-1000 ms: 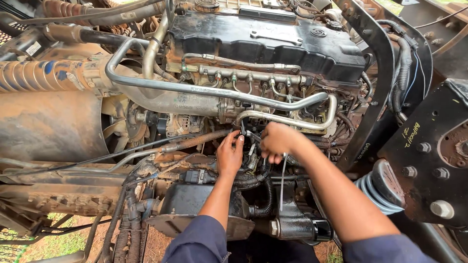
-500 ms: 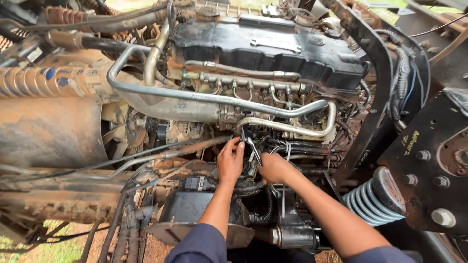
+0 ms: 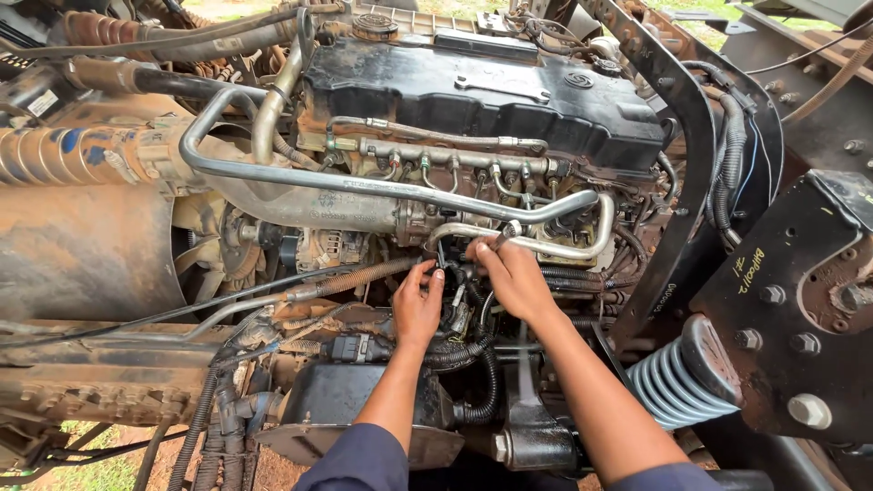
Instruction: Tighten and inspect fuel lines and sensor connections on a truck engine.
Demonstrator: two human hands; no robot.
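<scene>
Both hands are working deep in the side of a grimy truck engine (image 3: 482,82). The left hand (image 3: 418,305) is reaching up from below, fingers (image 3: 435,280) loosely spread and slightly curled, the tips pressing into a knot of black corrugated hoses (image 3: 473,350) and small fittings just under the fuel pump area. It is not clenching; whether it is actually pinching a part is impossible to tell, since the fingertips are sinking into shadow.

The right hand (image 3: 516,277) is sitting just beside it, almost touching, palm down and partly closed. Its thumb and forefinger are gripping a slim metal tool (image 3: 503,236) whose bright tip is poking out above the knuckles, right under the curved silver pipe (image 3: 546,245). That pipe is looping around from the long grey tube (image 3: 300,175) running across the engine's flank.

Above the hands, a row of thin injector lines (image 3: 436,165) is lining up beneath the black valve cover. To the left, a rusty ribbed hose (image 3: 55,155) and a dusty brown housing (image 3: 82,250) are filling the view. To the right, a pale blue coil spring (image 3: 677,382) is sitting under a dark bolted bracket (image 3: 791,300). Blue sleeves (image 3: 364,464) are showing at the bottom edge.
</scene>
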